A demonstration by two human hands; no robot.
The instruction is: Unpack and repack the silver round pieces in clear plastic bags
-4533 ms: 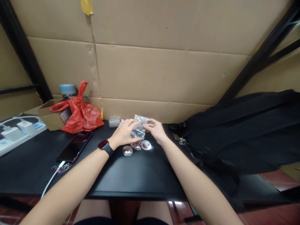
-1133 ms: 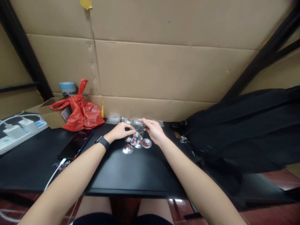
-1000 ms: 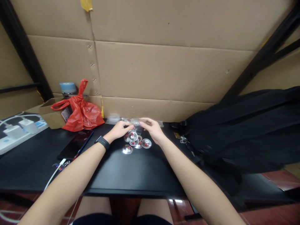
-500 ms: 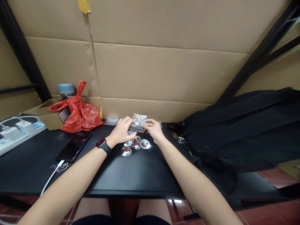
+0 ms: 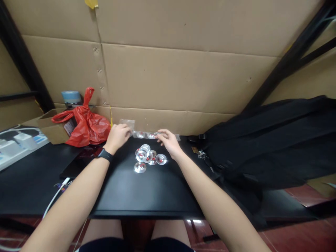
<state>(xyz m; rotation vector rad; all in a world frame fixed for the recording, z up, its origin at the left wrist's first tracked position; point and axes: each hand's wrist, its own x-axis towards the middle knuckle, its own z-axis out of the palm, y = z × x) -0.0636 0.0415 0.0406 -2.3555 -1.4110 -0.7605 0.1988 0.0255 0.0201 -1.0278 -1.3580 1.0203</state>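
My left hand (image 5: 120, 135) is at the back of the table, fingers pinched on a clear plastic bag (image 5: 127, 123) that stands up behind them. My right hand (image 5: 169, 142) reaches to the foot of the cardboard wall. Its fingers are a little apart, their tips against a small clear bag with a shiny disc (image 5: 151, 135) inside. Another bagged disc (image 5: 140, 134) lies just left of that one. In front of my hands, several round silvery discs with red centres (image 5: 142, 154) lie loose, some overlapping. One disc (image 5: 140, 167) sits nearer to me.
At the left are a red plastic bag (image 5: 88, 127), a cardboard box (image 5: 52, 127), a power strip (image 5: 13, 154) and a dark phone (image 5: 78, 162) on a white cable. A black backpack (image 5: 273, 147) fills the right, with keys (image 5: 201, 154) beside it. Cardboard (image 5: 168, 80) walls the back.
My left hand has moved left from above the discs to the clear bag. The bag that stood between my hands now lies flat by the wall at my right fingertips. The view shifted slightly.
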